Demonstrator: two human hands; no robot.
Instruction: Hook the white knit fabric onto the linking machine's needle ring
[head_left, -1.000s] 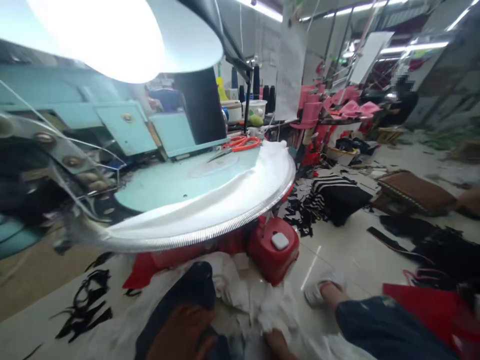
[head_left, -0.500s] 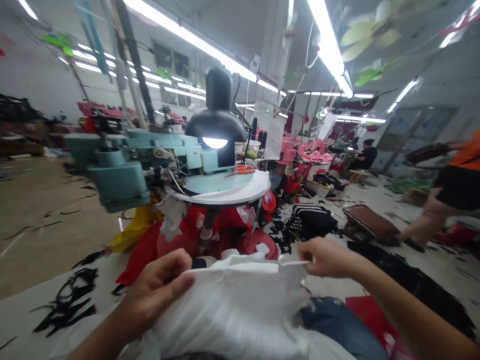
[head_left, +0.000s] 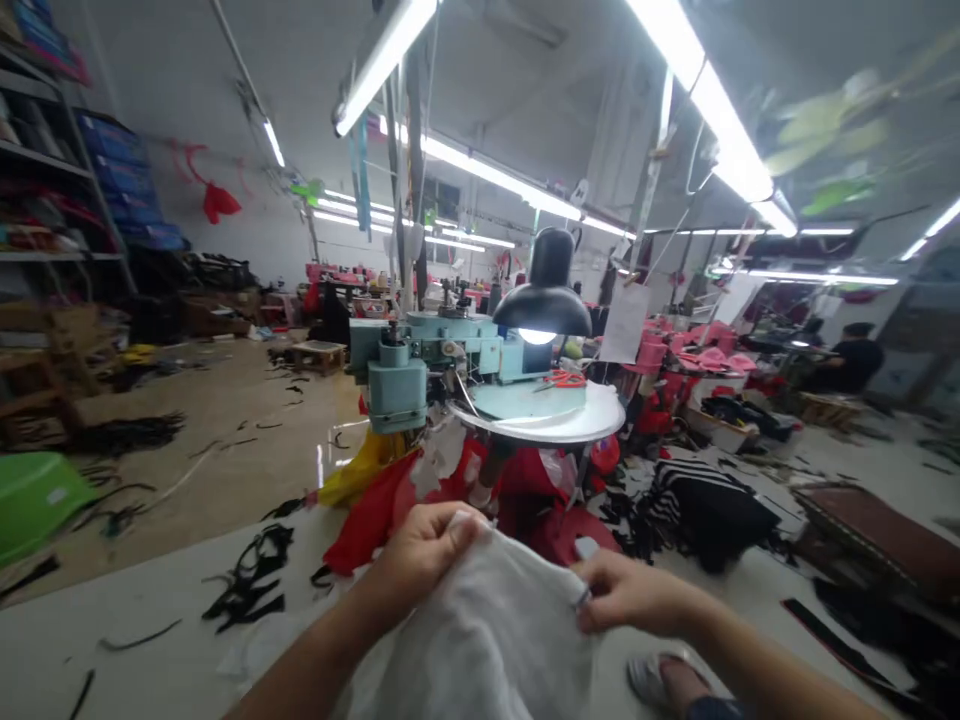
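Observation:
A white piece of fabric [head_left: 495, 620] hangs between my two hands, its upper edge raised and slanting down to the right. My left hand [head_left: 435, 545] is closed, pinching that edge between thumb and fingers. At the lower right end of the edge, my right hand [head_left: 622, 592] grips the cloth, fingers pressed together. The rest of the fabric drapes down in soft folds toward my lap. Beyond my hands stands a teal sewing machine [head_left: 397, 390] with a round white table [head_left: 547, 425], on which red-handled scissors [head_left: 564, 379] lie.
A black lamp [head_left: 544, 300] shines over the table. Red cloth [head_left: 371, 515] and yellow cloth [head_left: 360, 475] hang beneath it. A striped black garment pile [head_left: 705, 510] and a brown padded bench [head_left: 877, 530] are to the right. A green tub [head_left: 41, 505] sits left; black scraps [head_left: 251, 575] litter the floor.
My view has swung left. My hands have come closer together, and the fabric edge that was stretched level now slants. The walking person at the right has left the view.

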